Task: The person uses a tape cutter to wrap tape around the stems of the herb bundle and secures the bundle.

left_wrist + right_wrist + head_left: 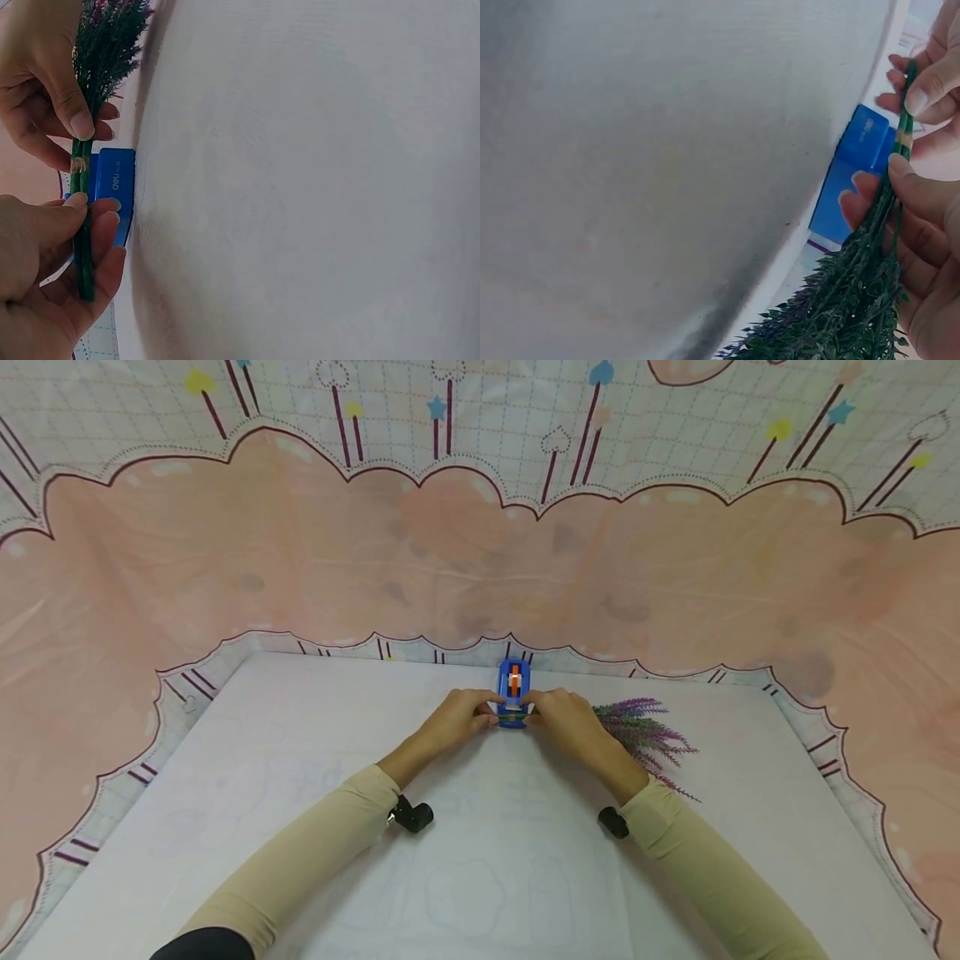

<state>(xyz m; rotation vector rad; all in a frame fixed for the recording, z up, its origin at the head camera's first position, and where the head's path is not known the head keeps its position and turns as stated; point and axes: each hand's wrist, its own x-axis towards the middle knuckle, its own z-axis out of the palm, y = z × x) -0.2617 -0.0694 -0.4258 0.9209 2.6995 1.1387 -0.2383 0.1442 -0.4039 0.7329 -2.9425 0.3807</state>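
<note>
A bunch of artificial lavender point(645, 735) lies across both hands, its purple sprigs spreading to the right. My left hand point(456, 718) pinches the green stems point(84, 255) near their cut ends, between thumb and fingers. Closer to the leaves, the right hand point(566, 718) pinches the same bundle. Between the two thumbs, a band of clear tape point(79, 163) wraps the stems, seen also as a tan band in the right wrist view. Just beyond the stems stands a blue tape dispenser point(514, 681) with an orange-and-white core; the hands partly cover it in the wrist views.
The white tabletop point(337, 843) stretches out below and around the arms. At its far edge, right behind the dispenser, hangs a pink and white patterned cloth point(450, 560). Dark wrist cameras point(412, 815) stick out under the cuffs.
</note>
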